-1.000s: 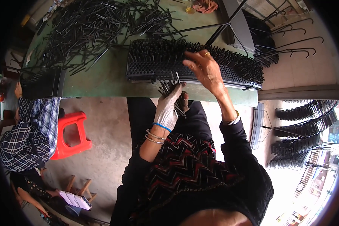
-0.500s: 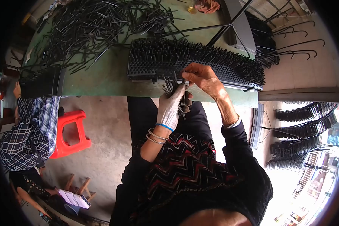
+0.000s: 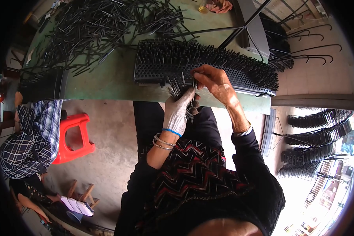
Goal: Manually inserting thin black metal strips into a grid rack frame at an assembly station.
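— Head view: where are the hands?
— Both at the near edge of the perforated rack (image 3: 153, 72). The gloved left hand (image 3: 177, 112) is raised, fist clamped around a bundle of black pins (image 3: 179, 91).
— And the right?
— The right hand (image 3: 215, 80) is bent over the rack, fingertips pinched together, seemingly on one pin.

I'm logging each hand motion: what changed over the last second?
The right hand dropped from over the perforated black rack to the rod bundle in the gloved left hand, its fingers pinching at the bundle's top. The left hand kept its grip on the bundle, and the rack stayed put.
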{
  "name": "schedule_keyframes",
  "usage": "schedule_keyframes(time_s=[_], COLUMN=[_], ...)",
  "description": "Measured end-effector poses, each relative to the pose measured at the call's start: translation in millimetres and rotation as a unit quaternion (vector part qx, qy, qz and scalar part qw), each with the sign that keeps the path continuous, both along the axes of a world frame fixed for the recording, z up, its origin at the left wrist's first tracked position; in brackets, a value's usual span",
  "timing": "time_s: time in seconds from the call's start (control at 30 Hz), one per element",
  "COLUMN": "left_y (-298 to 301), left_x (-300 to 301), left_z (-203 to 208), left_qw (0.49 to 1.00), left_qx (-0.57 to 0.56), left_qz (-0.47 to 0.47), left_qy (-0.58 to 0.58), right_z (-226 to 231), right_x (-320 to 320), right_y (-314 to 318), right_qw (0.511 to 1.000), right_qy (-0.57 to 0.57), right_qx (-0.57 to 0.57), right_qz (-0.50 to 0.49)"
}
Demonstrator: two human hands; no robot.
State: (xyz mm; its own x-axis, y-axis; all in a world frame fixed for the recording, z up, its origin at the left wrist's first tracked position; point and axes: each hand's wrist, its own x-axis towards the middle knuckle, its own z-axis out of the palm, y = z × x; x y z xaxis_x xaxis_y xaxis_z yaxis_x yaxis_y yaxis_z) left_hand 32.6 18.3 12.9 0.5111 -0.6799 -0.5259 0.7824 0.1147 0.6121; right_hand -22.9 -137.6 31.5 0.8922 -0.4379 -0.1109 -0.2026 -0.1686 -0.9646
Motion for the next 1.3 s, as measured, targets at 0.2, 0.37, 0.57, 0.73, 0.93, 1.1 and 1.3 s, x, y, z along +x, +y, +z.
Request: schedule_keyframes(time_s=[0.2, 0.37, 0.57, 0.73, 0.93, 1.1, 1.3], left_y=[-2, -3, -2, -1, 25, 63, 56], left_x=[-1, -2, -3, -3, 14, 91, 174], left_z=[-4, 3, -4, -3, -29, -53, -97], left_qw=[1.000, 1.000, 0.999, 1.000, 0.986, 0.932, 0.812], left_qx=[0.014, 0.005, 0.022, 0.006, 0.048, 0.017, 0.109], left_qz=[-0.005, -0.011, -0.034, -0.005, 0.161, 0.355, 0.383], left_qy=[-0.006, -0.009, -0.036, -0.006, 0.012, -0.068, -0.428], right_z=[-5, 2, 10, 14, 32, 22, 6], right_x=[0, -1, 0, -3, -2, 10, 21], right_y=[-2, -2, -5, -8, -5, -8, -10], right_qw=[0.999, 0.999, 0.999, 0.999, 0.976, 0.950, 0.934], right_qy=[0.016, 0.020, 0.025, 0.039, -0.043, -0.084, -0.078], right_qx=[0.027, 0.000, 0.018, 0.003, -0.162, -0.234, -0.298], right_qz=[-0.015, -0.026, 0.008, 0.031, -0.136, -0.188, -0.179])
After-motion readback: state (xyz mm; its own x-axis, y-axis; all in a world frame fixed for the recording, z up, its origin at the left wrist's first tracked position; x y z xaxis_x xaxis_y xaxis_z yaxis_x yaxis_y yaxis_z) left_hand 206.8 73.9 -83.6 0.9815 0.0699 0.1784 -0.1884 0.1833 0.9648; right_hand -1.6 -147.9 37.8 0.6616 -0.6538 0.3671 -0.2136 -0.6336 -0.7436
